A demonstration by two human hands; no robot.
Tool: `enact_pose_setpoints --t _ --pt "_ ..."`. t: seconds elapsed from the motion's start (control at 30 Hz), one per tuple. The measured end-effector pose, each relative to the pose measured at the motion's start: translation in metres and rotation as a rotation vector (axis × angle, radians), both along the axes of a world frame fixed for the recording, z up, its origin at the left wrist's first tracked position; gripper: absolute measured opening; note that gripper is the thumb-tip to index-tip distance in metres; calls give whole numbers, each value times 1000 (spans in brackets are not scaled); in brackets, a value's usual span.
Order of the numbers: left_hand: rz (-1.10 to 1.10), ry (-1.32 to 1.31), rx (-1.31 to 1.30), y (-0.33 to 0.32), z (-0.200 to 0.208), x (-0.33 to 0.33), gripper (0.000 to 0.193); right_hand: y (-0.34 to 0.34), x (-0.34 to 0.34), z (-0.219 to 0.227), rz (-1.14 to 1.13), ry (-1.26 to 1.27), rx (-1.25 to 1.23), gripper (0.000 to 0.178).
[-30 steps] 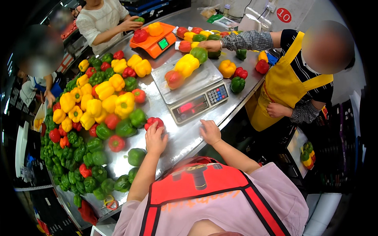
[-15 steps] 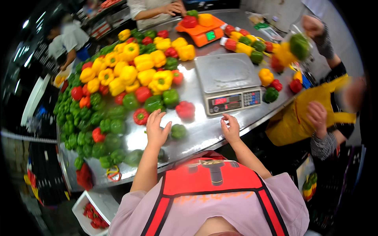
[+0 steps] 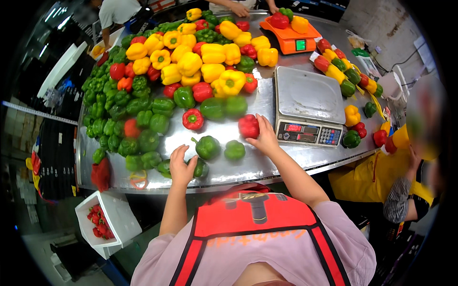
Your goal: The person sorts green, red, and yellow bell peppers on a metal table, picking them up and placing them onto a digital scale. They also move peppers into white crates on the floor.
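My right hand (image 3: pixel 265 137) curls its fingers and thumb around the right side of a red bell pepper (image 3: pixel 247 126), which sits on the metal table just left of the grey scale (image 3: pixel 307 95). My left hand (image 3: pixel 181 164) is empty, fingers apart, over the table's near part. Beside it lie a green bell pepper (image 3: pixel 207 148) with its stem up and, partly hidden, another green one (image 3: pixel 201 168) by the thumb. A smaller green pepper (image 3: pixel 234 149) rests between my hands. Behind them a red pepper (image 3: pixel 193 119) lies on its side.
A large pile of yellow peppers (image 3: pixel 189 63) and green peppers (image 3: pixel 114 100) covers the left and back. An orange scale (image 3: pixel 291 40) bears three peppers. Packed peppers (image 3: pixel 336 71) lie far right. A co-worker in a yellow apron (image 3: pixel 358 174) stands right. A white box (image 3: pixel 121 217) stands lower left.
My right hand has moved left from the grey scale's front to the red pepper and closed around it. My left hand has drawn nearer the table edge. The co-worker's raised peppers have come down.
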State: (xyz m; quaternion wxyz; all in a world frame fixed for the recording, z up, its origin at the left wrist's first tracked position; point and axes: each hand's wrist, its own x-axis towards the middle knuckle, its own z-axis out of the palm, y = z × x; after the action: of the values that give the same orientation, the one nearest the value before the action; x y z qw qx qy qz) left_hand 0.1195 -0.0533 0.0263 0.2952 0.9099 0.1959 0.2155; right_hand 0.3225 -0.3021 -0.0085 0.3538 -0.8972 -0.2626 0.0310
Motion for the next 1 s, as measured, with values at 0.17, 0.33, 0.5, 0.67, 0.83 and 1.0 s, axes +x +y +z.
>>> enact_pose_setpoints --t 0.17,0.33,0.5,0.67,0.83,1.0 --pt "38 4 -55 -11 0 -16 42 11 6 0 -25 181 110 91" --pt "-40 -77 -442 -41 6 -6 45 6 -20 41 -18 458 591 83" --pt "-170 -17 -1446 -76 16 21 63 6 -46 64 272 500 643 87" --pt "-214 62 -1410 -88 12 46 53 -13 -49 66 163 412 589 88" --pt "-262 147 -1285 -90 13 63 44 -59 6 88 -269 0 570 82" --pt "-303 133 -1265 -97 10 73 42 -109 83 87 -546 -176 393 84"
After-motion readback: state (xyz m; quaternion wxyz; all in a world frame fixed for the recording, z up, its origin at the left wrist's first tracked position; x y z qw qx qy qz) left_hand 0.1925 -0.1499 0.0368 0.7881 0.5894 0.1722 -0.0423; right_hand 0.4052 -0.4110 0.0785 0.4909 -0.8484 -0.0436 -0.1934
